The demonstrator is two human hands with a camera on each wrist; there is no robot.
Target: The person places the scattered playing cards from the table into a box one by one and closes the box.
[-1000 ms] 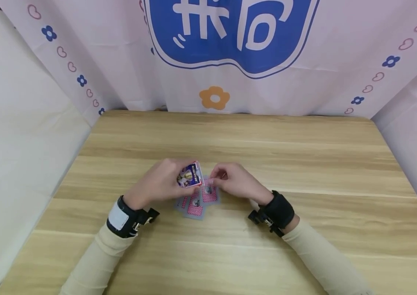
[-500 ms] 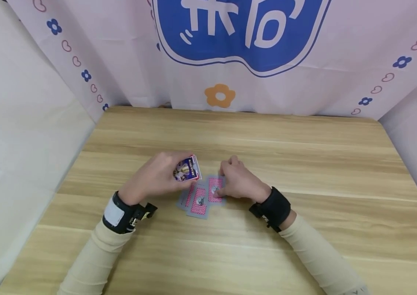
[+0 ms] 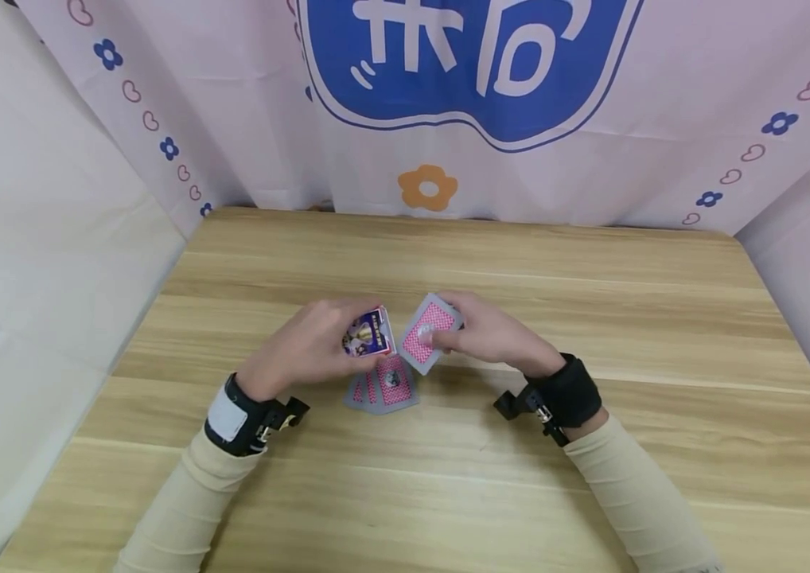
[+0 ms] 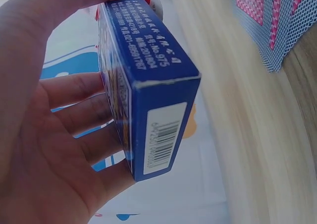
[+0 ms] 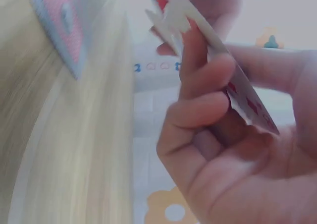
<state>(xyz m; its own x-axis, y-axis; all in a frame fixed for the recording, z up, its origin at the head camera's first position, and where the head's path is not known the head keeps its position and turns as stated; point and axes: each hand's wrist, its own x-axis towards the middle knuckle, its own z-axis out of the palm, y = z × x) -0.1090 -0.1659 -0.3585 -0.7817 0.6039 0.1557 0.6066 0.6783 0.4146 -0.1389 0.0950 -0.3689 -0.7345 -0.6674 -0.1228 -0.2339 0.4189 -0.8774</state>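
Note:
My left hand [image 3: 308,342] grips a small dark blue card box [image 3: 368,334] by its edges, the open end facing right. The left wrist view shows the box's [image 4: 163,95] barcoded end and printed side, with a red and white flap at the far end. My right hand [image 3: 501,330] pinches a playing card [image 3: 428,320], its pink-patterned back up and tilted, close to the box's open end. In the right wrist view this card [image 5: 242,90] shows red pips on its face. Below the box, several fanned cards [image 3: 394,383] lie backs up, partly hidden by the left hand.
The wooden table [image 3: 555,493] spreads around both hands. Behind it hangs a pale curtain [image 3: 534,187] with a blue emblem and an orange flower. A white cloth [image 3: 54,278] borders the left side.
My right hand, low over the rightmost card half a second ago, now holds a card raised and tilted near the box. The cards on the table now overlap more closely.

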